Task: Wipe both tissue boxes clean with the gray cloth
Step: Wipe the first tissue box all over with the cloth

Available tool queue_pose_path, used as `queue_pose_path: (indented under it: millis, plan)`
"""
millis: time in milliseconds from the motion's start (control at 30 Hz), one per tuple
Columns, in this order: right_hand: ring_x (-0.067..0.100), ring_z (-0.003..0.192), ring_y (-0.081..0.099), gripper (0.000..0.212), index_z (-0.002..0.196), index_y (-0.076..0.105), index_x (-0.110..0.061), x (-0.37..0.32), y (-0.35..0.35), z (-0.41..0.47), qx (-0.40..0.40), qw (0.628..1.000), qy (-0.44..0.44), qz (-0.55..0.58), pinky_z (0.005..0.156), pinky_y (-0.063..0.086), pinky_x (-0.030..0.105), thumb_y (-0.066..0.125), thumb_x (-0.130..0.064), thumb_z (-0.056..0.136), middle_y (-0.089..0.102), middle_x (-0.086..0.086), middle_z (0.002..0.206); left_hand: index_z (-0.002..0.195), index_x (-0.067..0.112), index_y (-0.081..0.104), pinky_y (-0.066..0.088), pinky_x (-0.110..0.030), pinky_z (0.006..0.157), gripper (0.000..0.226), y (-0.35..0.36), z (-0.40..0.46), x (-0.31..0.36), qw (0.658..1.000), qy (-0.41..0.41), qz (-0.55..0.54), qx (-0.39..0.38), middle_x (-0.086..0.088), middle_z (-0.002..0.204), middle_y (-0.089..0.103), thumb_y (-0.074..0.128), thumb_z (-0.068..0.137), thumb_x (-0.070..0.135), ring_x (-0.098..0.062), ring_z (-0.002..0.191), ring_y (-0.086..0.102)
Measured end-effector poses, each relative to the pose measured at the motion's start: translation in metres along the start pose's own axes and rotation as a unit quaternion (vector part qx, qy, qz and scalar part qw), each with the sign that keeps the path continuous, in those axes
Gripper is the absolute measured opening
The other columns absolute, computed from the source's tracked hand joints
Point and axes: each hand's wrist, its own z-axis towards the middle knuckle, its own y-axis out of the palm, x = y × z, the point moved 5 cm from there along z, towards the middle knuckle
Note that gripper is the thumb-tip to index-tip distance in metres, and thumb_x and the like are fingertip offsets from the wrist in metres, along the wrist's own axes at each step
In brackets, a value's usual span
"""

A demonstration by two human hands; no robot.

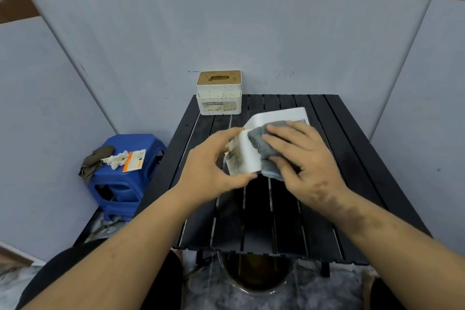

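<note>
I count two tissue boxes on the black slatted worktop. The first, a white tissue box tipped onto its side, is in the middle of the worktop and tilted, its printed end panel facing near-left. My left hand clamps it from the left, thumb under the near edge and fingers over the far-left edge. My right hand is spread flat and presses the one gray cloth against the box's upturned white face; the cloth is bunched under the palm and hangs a little over the near edge of the box. So both hands are closed on things: the left on the box, the right on the cloth, and they sit just beside each other with the box between them.

The second tissue box stands upright at the far-left edge of the worktop, well apart from the hands. It is white and speckled, with a brown lid that has one oval slot, and a label on its front that I can't read fully.

To the left of the worktop stands one blue plastic stool. On its seat lie one dull olive rag, one crumpled white wad and one orange-and-white packet, touching one another. Below the near edge of the worktop I see one dark round basin on the floor; what it holds I can't tell.
</note>
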Motion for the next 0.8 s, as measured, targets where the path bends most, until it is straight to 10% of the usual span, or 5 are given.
queue_pose_path:
  millis: [200, 433, 600, 800]
  plan:
    - [0.023, 0.120, 0.054, 0.039, 0.125, 0.068, -0.015, 0.063, -0.019, 0.004, -0.016, 0.984, 0.171, -0.039, 0.110, 0.033, 0.026, 0.070, -0.009, 0.086, 0.066, -0.004, 0.129, 0.137, 0.039, 0.057, 0.058, -0.022, 0.088, 0.078, 0.002, 0.007, -0.001, 0.996, -0.077, -0.042, 0.027, 0.020, 0.126, 0.064, 0.095, 0.068, 0.032, -0.010, 0.114, 0.066]
    - [0.015, 0.122, 0.054, 0.037, 0.124, 0.069, -0.014, 0.007, 0.009, 0.022, -0.105, 0.994, 0.008, 0.042, 0.116, 0.029, 0.034, 0.064, -0.011, 0.087, 0.065, -0.005, 0.130, 0.120, 0.049, 0.060, 0.063, -0.049, 0.080, 0.071, 0.012, 0.006, -0.003, 0.988, -0.127, -0.081, 0.029, 0.018, 0.115, 0.067, 0.095, 0.062, 0.026, -0.025, 0.093, 0.074]
    - [0.019, 0.128, 0.046, 0.040, 0.126, 0.067, -0.020, 0.046, -0.015, 0.015, -0.039, 0.988, 0.150, 0.017, 0.114, 0.035, 0.033, 0.065, -0.008, 0.088, 0.061, -0.015, 0.125, 0.118, 0.055, 0.059, 0.063, -0.035, 0.084, 0.074, 0.016, 0.002, 0.004, 0.986, -0.141, -0.077, 0.045, 0.028, 0.117, 0.065, 0.098, 0.061, 0.029, -0.017, 0.098, 0.072]
    - [0.025, 0.132, 0.046, 0.042, 0.127, 0.066, -0.017, 0.011, 0.004, 0.020, -0.184, 0.981, -0.038, 0.052, 0.117, 0.032, 0.039, 0.050, -0.010, 0.089, 0.060, -0.009, 0.136, 0.129, 0.041, 0.061, 0.064, -0.045, 0.077, 0.077, 0.017, 0.002, 0.000, 0.983, -0.153, -0.085, 0.056, 0.013, 0.117, 0.070, 0.097, 0.062, 0.031, -0.020, 0.090, 0.075]
